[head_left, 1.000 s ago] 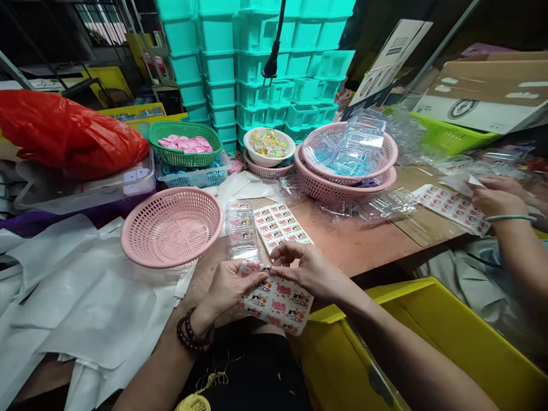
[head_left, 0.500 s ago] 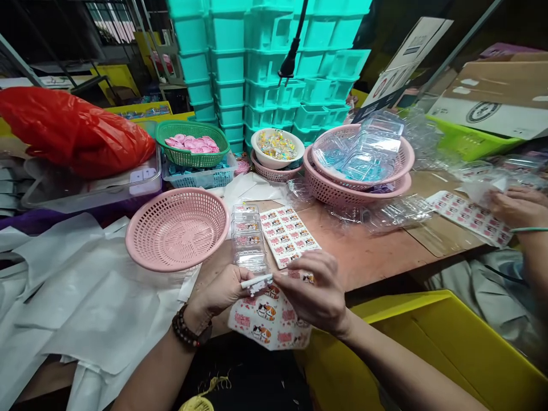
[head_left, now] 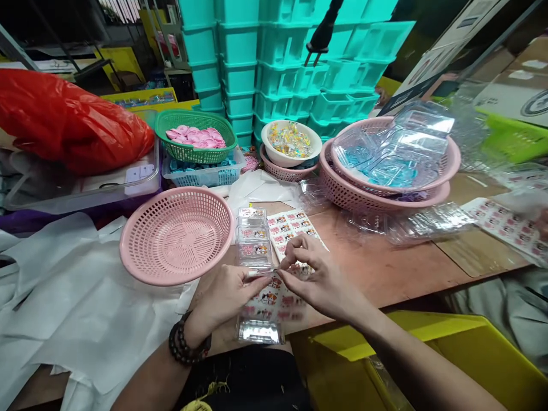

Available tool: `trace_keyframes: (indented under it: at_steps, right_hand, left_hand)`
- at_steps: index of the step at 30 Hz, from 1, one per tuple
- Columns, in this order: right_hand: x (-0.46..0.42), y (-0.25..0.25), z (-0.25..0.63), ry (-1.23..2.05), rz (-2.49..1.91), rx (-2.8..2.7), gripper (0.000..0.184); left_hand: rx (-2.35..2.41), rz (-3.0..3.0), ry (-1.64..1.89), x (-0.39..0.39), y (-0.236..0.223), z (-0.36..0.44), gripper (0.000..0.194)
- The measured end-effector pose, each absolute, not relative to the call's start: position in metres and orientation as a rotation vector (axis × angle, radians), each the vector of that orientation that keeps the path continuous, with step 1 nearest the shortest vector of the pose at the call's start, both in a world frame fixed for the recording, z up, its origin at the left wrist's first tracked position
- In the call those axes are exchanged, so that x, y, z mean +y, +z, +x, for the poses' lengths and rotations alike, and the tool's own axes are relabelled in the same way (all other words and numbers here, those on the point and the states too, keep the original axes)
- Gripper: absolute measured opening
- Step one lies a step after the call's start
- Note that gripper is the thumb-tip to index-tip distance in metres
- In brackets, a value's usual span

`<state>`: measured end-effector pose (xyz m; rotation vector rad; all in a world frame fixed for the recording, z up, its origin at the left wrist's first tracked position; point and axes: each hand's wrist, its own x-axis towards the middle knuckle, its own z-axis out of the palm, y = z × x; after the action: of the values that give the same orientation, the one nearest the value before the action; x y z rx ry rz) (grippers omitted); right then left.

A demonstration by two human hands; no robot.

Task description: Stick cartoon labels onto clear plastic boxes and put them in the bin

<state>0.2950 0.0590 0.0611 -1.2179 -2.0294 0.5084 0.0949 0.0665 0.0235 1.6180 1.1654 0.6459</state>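
My left hand [head_left: 226, 299] grips a sticker sheet [head_left: 269, 299] by its folded upper edge, thumb on top. The sheet is printed with cartoon cats and pink lettering, and its lower part is blurred. Thumb and forefinger of my right hand [head_left: 319, 279] pinch at that same edge, close to the left fingertips; whether a single sticker is lifted there is too small to tell. Beyond my hands lies a row of clear plastic boxes [head_left: 253, 234] with cat stickers on them. Beside it is another sticker sheet [head_left: 295, 224]. A clear plastic box [head_left: 260, 331] shows below the held sheet.
A pink basket [head_left: 177, 234] stands left, near white backing paper [head_left: 85, 302]. Behind are a green basket [head_left: 197, 134] of pink pieces, a white bowl [head_left: 291, 142] and pink baskets [head_left: 385, 197] with clear packaging. A blurred co-worker's hand [head_left: 542, 220] is far right.
The view has shifted closer to the table. The held sheet has tipped flatter, and a clear box now shows beneath it. My hands remain together at the sheet's edge.
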Motion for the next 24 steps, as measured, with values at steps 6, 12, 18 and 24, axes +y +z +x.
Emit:
trace_keyframes:
  at_steps: [6,12,18,24]
  right_hand:
    - [0.055,0.075,0.301,0.324,-1.071,-2.065,0.011]
    - [0.142,0.038,0.323,0.819,-1.356,-1.67,0.052]
    - [0.212,-0.009,0.307,1.16,-1.483,-1.718,0.09]
    - [0.227,-0.02,0.309,1.069,-1.359,-1.924,0.094]
  left_hand:
    - [1.144,1.506,0.547,0.073,0.02,0.098,0.027]
    - [1.155,1.973,0.808,0.087,0.017,0.118,0.024]
    - [1.33,2.236,0.709,0.112,-0.011,0.137,0.014]
    - [1.402,2.361,0.638,0.114,-0.016,0.134,0.021]
